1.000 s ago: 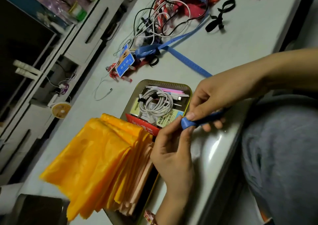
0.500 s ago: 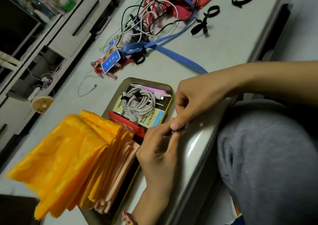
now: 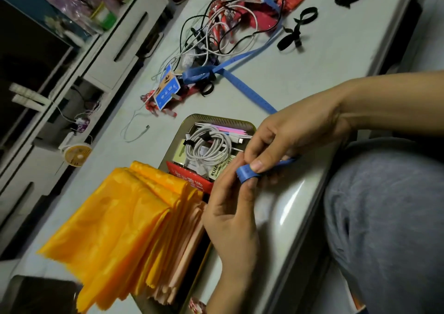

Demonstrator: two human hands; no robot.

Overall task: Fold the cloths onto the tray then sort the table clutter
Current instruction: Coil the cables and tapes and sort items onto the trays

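Worktop's near edge: your hands, left (image 3: 231,214) and right (image 3: 292,137), pinch the blue tape (image 3: 247,172), rolling it; next, keep winding, then tray (image 3: 217,119) it.

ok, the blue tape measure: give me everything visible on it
The blue tape measure is a long, thin, flexible ribbon with faint printed marks, soft like cloth or vinyl. Its near end is wound into a small roll pinched between the right hand and left hand at the table's near edge, beside the tray. From the hands it runs flat across the table, kinks in a loose loop by the blue card, then passes into the cable and wrapper pile.
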